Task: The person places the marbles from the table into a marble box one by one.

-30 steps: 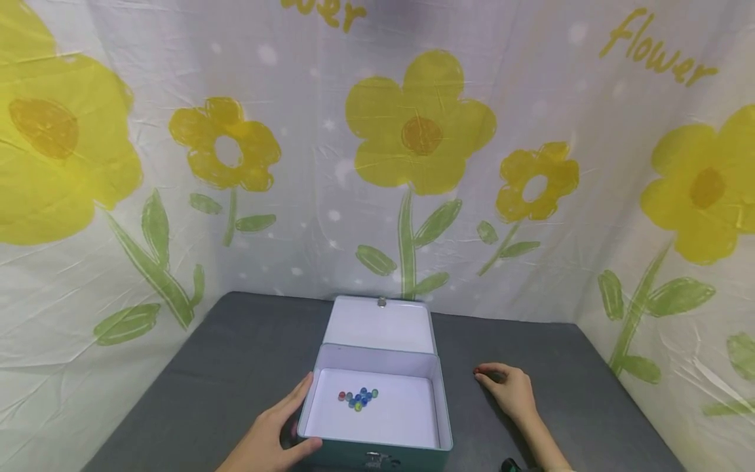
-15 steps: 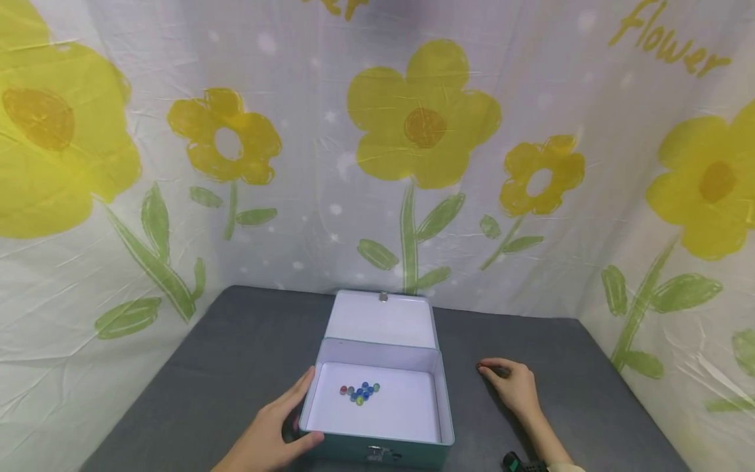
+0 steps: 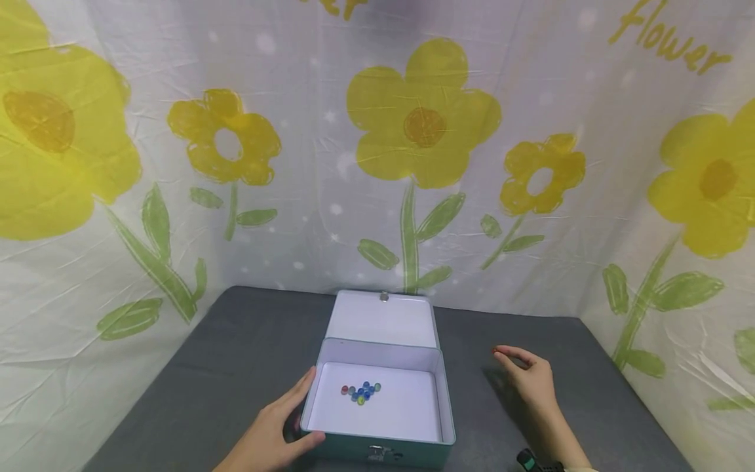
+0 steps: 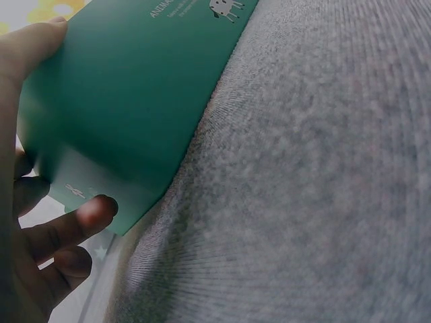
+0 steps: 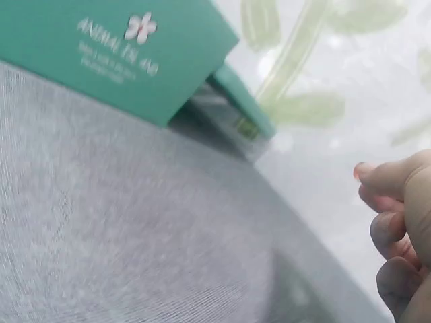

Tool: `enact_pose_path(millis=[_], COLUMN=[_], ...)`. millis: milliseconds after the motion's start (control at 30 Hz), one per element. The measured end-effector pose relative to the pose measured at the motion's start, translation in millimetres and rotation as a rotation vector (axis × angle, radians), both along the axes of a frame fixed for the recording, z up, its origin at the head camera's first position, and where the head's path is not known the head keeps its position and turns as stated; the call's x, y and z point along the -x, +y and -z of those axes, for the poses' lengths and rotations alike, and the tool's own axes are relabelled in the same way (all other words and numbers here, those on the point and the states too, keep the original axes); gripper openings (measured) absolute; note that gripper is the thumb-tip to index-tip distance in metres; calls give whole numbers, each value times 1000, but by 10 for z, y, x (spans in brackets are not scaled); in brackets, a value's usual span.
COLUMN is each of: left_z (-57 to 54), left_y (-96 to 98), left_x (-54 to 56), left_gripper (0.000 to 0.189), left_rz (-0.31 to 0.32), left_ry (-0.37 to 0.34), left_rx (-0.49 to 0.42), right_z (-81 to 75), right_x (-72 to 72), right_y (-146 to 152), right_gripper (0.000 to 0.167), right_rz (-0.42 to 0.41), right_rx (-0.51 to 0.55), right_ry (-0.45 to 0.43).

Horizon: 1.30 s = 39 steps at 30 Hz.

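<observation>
A green tin box (image 3: 383, 449) with a white inside stands with its lid (image 3: 380, 319) swung back. Several glass marbles (image 3: 361, 392), mostly blue with a red one and some greenish ones, lie together on its floor, left of centre. My left hand (image 3: 268, 426) grips the box's front left corner, thumb at the front and fingers along the left side. To the right of the box, my right hand (image 3: 533, 380) pinches a small red marble (image 3: 495, 350) between thumb and forefinger, above the table. In the right wrist view the fingertips largely hide that marble.
Dark grey cloth covers the table (image 3: 259, 341). A pale curtain (image 3: 318, 229) printed with yellow flowers hangs behind it and along both sides. On my right wrist sits a dark strap (image 3: 527, 460).
My right hand has risen off the table and moved away to the right, with the red marble still pinched. The left hand and the box stay in place; the head view shifted slightly.
</observation>
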<state>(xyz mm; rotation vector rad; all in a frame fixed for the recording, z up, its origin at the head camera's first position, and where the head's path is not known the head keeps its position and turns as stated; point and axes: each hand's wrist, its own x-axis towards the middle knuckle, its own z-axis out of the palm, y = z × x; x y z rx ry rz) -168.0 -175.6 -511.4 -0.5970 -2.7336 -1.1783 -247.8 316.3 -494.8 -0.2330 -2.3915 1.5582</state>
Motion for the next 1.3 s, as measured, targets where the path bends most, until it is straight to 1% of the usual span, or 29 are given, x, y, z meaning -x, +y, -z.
enact_pose_path(millis=[167,233,333,433,567,633,733,867,1100,1300], left_z=[17,29,48,65,79,80,74,64,61,36], left_y=[0,-1,-10,-30,-46,-43,-32,-20,-6,1], left_x=[4,8,11,15,23,26,24,14,13,20], left_gripper=[97,97,97,98,99,99,98,99,99,99], left_rz=[-7,-9,-13,-20,-25,-24,-24,-21,-8,-6], left_ry=[-3,6,29,60,94,96,68,22,12,-61], left_rx=[-11,-14,-11,-6,10,14,9,-6,-15,-27], right_z=[-252,-342,-439,-487,-502,-497,-473,-427,-358,-315], right_x=[-109,-142,-171,-183,-188,-182,-164,-146,-123,-86], right_y=[18,31,39,-1,-140,-232,-383,-597,-981,-1213], right_gripper=[42,41,38,35,32,31,30,26,20,17], right_rz=[-35,-45,-62,-86,-101,-116,-156,-208,-280,-320], right_rx=[108,146,189,203,173,169,194,212,189,207], right_ry=[22,45,94,141,177,192,204,199,168,137])
